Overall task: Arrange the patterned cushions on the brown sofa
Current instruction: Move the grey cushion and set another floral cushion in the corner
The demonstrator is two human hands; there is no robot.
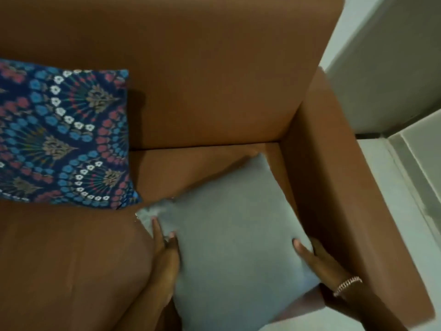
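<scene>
A plain grey cushion (pixel 233 225) lies tilted on the brown sofa (pixel 202 75), in the seat's right corner against the armrest. My left hand (pixel 165 252) grips its left edge, and my right hand (pixel 315 259), with a bracelet at the wrist, grips its right edge beside the armrest. A blue cushion with a red, white and blue flower pattern (pixel 62 137) leans upright against the backrest at the left; its left part is cut off by the frame.
The sofa's right armrest (pixel 346 187) runs down the right side. Beyond it are pale floor tiles and a light wall or step (pixel 405 163). Bare seat shows at lower left.
</scene>
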